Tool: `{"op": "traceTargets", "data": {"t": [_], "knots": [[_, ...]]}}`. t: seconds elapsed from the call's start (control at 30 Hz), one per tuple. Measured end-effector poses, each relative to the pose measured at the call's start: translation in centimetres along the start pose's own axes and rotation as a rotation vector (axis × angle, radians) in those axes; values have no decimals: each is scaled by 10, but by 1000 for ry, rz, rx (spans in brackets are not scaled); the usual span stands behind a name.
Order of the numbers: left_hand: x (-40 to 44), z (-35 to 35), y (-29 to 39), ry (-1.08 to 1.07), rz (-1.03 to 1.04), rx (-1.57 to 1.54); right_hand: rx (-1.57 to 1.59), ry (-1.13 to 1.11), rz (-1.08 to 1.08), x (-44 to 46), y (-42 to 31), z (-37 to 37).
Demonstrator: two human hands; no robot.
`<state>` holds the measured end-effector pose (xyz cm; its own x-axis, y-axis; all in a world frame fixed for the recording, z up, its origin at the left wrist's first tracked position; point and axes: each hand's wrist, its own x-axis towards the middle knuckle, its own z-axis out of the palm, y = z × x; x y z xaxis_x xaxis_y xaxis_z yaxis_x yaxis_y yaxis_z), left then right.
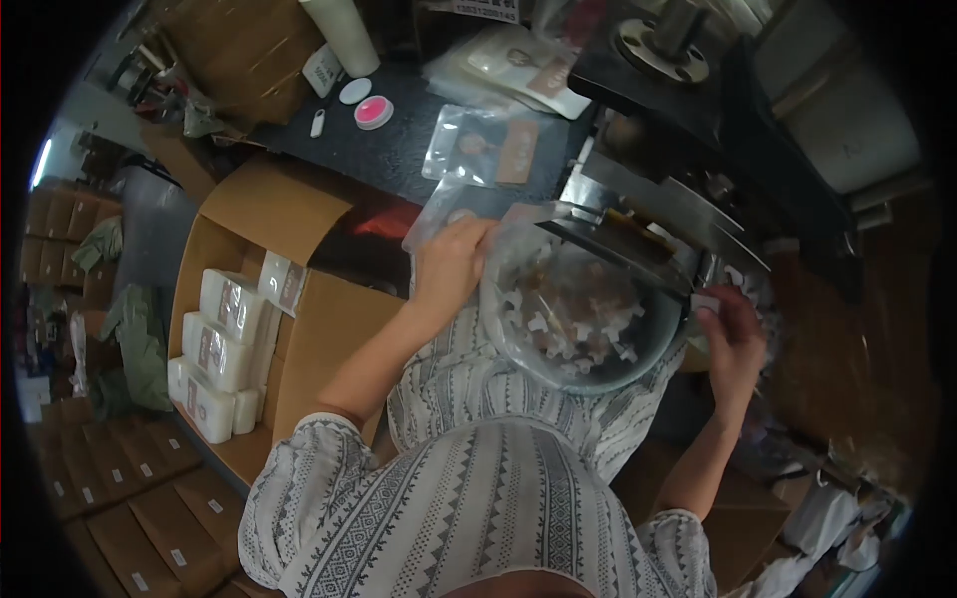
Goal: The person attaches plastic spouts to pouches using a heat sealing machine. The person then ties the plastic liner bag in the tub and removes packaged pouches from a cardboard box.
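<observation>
My left hand (451, 269) is closed on a clear plastic bag (431, 217) at the table's front edge, beside the metal press (623, 244). My right hand (735, 334) pinches a small whitish piece (705, 303) between thumb and fingers, at the right side of the press. Under the press, a round bowl (578, 382) rests at my lap. It holds many small white and brownish pieces (588, 317), partly covered by clear film. Another clear pouch with a brown label (478, 148) lies flat on the table behind my left hand.
An open carton (324, 344) with stacked white packs (224, 354) stands left. On the dark table (299, 145) are a pink round pad (373, 112), a white lid (355, 92) and a stack of pouches (523, 70). Closed boxes (150, 518) fill the lower left.
</observation>
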<state>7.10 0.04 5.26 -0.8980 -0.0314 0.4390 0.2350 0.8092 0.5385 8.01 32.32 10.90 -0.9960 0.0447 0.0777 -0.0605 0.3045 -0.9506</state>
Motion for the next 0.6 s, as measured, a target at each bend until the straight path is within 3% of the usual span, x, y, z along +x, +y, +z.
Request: {"op": "traceTargets", "data": {"t": [0.07, 0.1, 0.2, 0.33, 0.37, 0.43, 0.47, 0.5, 0.53, 0.57, 0.6], "knots": [[-8, -6, 23, -54, 17, 0, -18, -159, -98, -3, -10, 19], [-9, -7, 31, -59, 47, -11, -192, -198, -201, -4, -22, 27], [-10, -9, 48, -129, 129, -89, -371, -169, -323, -4, -37, 47], [-16, 7, 53, -383, 219, -274, -330, -264, -330, 1, -27, 48], [-16, 13, 55, -390, 225, -281, -291, -308, -221, 2, -25, 46], [-11, 27, 59, -608, 90, -366, -252, -349, -121, 5, -16, 44], [-7, 38, 58, -603, 93, -365, -247, -212, -146, 6, -6, 41], [-1, 50, 56, -732, -137, -515, -239, -77, -170, 8, 0, 37], [7, 61, 56, -853, -373, -663, -238, -78, -175, 9, 1, 29], [16, 69, 59, -847, -373, -661, -346, -12, -175, 9, 3, 20], [24, 78, 61, -817, -561, -922, -453, 54, -174, 9, 3, 12]]}}
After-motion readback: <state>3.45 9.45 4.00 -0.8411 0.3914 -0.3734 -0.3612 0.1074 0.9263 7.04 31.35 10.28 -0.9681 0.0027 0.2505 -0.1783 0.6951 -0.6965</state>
